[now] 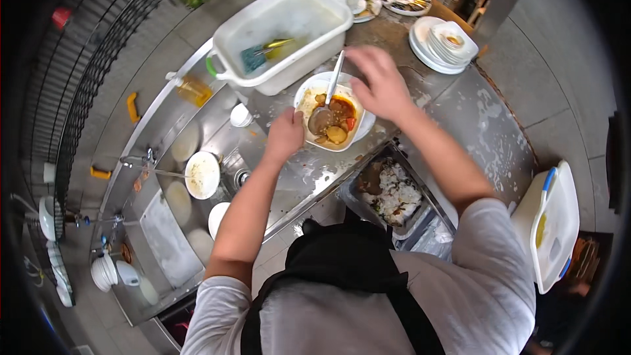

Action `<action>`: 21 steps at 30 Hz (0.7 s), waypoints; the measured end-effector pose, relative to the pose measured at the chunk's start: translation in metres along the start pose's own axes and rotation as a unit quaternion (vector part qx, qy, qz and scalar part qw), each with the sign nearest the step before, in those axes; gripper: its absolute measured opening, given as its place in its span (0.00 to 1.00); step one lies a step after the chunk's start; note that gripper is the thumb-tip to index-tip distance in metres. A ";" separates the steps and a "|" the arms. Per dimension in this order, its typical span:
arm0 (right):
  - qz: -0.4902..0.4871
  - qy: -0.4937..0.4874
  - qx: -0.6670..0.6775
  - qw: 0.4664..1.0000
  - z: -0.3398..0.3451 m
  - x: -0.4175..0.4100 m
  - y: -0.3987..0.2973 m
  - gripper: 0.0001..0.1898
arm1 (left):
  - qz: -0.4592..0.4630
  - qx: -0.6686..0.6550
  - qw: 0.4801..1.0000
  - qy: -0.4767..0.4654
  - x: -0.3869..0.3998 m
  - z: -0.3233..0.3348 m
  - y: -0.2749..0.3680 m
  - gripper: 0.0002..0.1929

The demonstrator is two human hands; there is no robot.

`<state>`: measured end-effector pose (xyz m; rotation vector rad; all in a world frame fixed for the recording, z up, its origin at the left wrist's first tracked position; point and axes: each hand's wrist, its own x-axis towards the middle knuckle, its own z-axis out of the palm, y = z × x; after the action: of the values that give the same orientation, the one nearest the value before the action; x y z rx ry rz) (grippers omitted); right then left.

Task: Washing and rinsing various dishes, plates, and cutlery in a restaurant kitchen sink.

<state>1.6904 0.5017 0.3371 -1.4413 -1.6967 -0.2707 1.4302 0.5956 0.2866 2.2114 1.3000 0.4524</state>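
Observation:
A white bowl (315,142) of leftover food in reddish sauce sits over white plates (366,125) on the metal counter. My left hand (287,130) grips the bowl's left rim. A spoon (335,76) leans in the bowl, its handle rising toward the tub. My right hand (377,79) is just right of the spoon's handle, fingers spread and slightly blurred, with nothing seen in it. Behind the bowl stands a large white tub (291,66) of soapy water, holding a green scouring pad (253,58) and yellow-handled items.
Stacked plates (438,64) stand at the back right, more dirty dishes (406,7) behind. A metal bin (389,192) of food scraps lies below the counter's front edge. The sink at left holds bowls (202,175) under running water. A white basin (557,222) stands at right.

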 end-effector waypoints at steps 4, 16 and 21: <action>0.561 -0.162 0.386 0.714 0.024 -0.056 -0.079 0.38 | -0.029 -0.097 0.994 0.035 -0.041 -0.004 -0.040 0.14; 0.275 -0.190 0.052 0.941 0.008 -0.153 -0.179 0.27 | -0.215 -0.600 0.727 -0.256 -0.203 0.015 -0.070 0.42; -0.216 -0.322 -0.134 0.912 -0.004 -0.142 -0.198 0.17 | -0.208 -0.553 0.737 -0.329 -0.243 0.058 -0.084 0.42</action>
<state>1.5101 0.3399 0.3079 -1.4210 -2.6131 -0.2943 1.2851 0.4005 0.1856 0.8691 0.7301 0.1375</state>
